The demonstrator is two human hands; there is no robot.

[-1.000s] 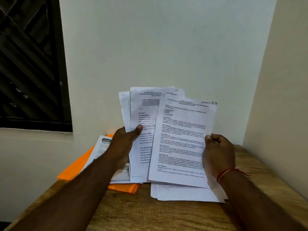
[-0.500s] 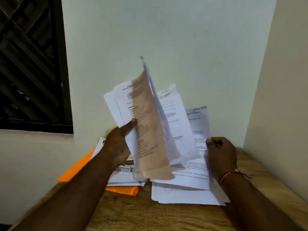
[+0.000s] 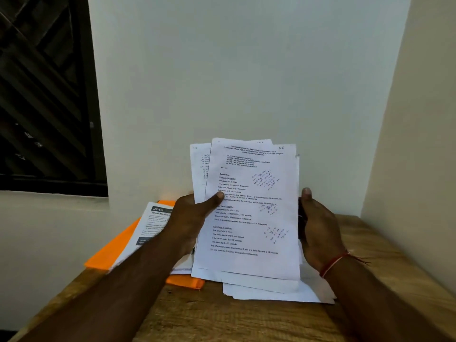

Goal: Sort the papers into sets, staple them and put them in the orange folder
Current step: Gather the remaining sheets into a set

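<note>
Bare forearms, sleeveless, red thread bracelet [image 3: 333, 264] with loose ends around right wrist

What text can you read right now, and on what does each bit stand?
"55", handwritten, top right of the white printed front sheet gripped by the left hand.
"Explanation", bold heading on that sheet.
"2748", on the white leaflet atop the orange folder.
Body lines, blue pen notes, rear sheets: too small or blurred.
</note>
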